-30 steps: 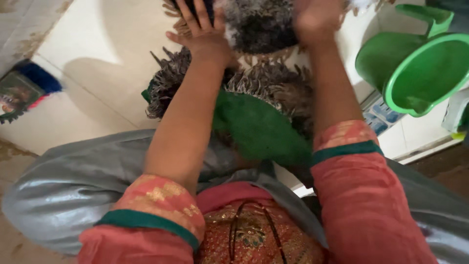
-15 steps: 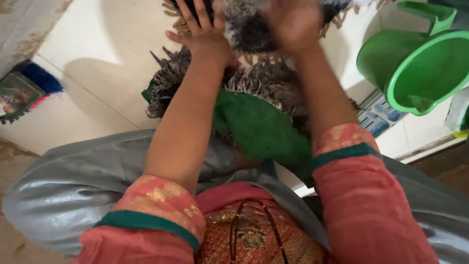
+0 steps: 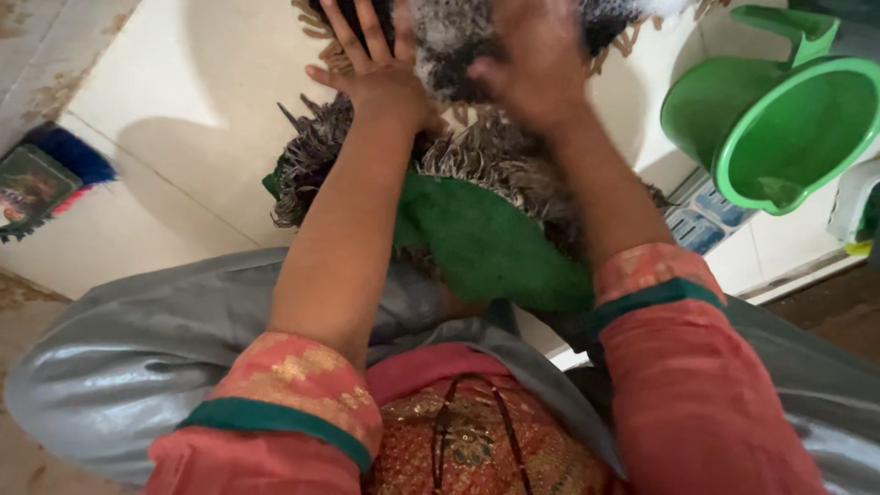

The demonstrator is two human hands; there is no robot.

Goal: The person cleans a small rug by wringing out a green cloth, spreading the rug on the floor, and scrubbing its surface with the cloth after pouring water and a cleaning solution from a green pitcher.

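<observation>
Pressing on a shaggy rug point(image 3: 477, 156), both hands work at the top middle of the frame. The left hand point(image 3: 371, 69) lies flat on the rug with the fingers point(image 3: 353, 27) spread open, so it holds nothing and only pushes down. The right hand point(image 3: 532, 60) is just beside it, to the right, and it is blurred; it touches the rug, but I cannot tell if it is closed on the fibres or only rests on them. The rug is dark grey and white with long fringe, and it looks wet, with some white foam at the top edge. Its green underside point(image 3: 486, 243) is folded up in the middle of the frame, between the two forearms. The rug lies on a pale tiled floor point(image 3: 192, 137). At the upper right of the frame stands a green bucket point(image 3: 788, 133), tilted toward the camera, near the rug but not touching it. At the left edge lies a small dark brush point(image 3: 41, 188) with a blue part, well apart from the hands. The pink sleeves point(image 3: 293, 403) with green bands fill the bottom of the frame.
</observation>
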